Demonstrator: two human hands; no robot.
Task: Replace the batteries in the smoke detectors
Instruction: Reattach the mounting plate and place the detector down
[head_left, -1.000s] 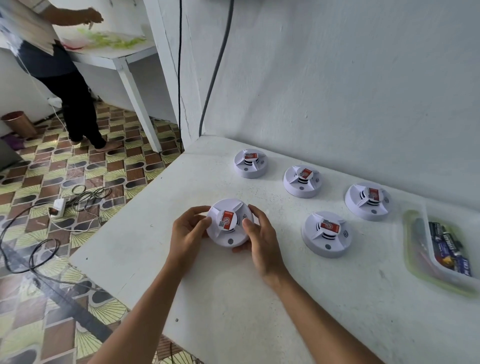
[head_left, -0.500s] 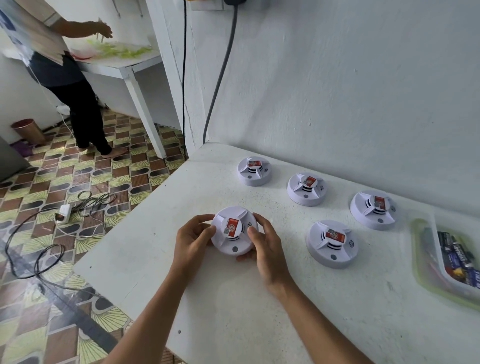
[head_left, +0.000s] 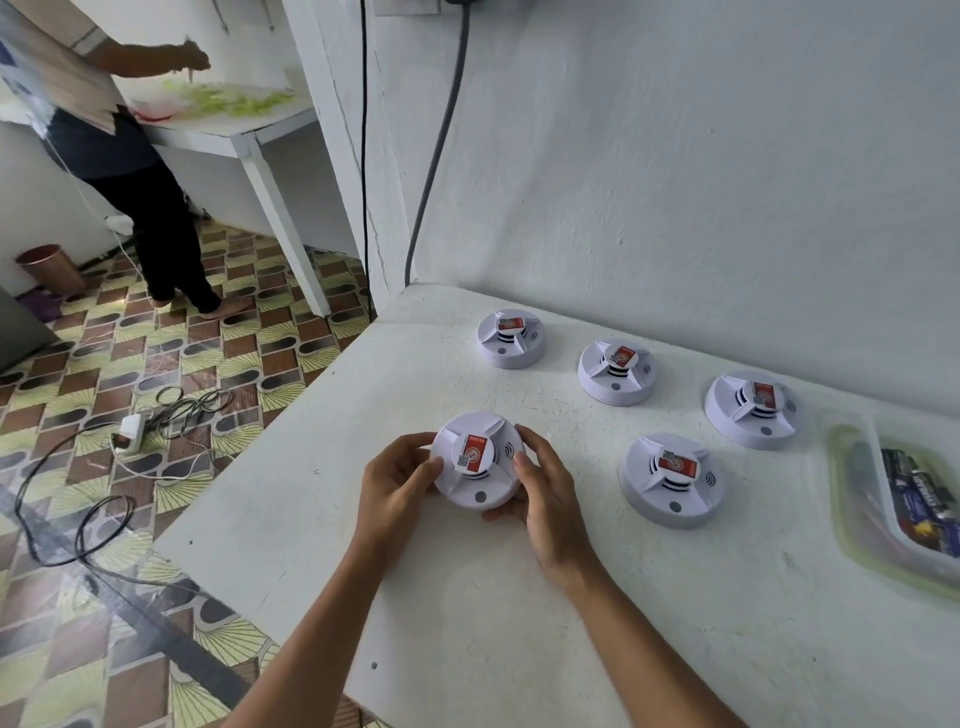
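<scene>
White round plastic smoke detector (head_left: 477, 462) with red label sits near front-left of white counter (head_left: 467, 649), gripped at rim from both sides. Left hand (head_left: 395, 488) curls fingers round left edge, thumb on top; right hand (head_left: 540, 493) wraps right edge, thumb under near side. Shell probably light, stiff, smooth; rim best hold for twisting base off. Forearms converge from below, wrists bent inward. Four matching detectors (head_left: 670, 478) wait untouched behind; clear plastic tub (head_left: 852, 519) with dark batteries (head_left: 922, 493) lies at right.
</scene>
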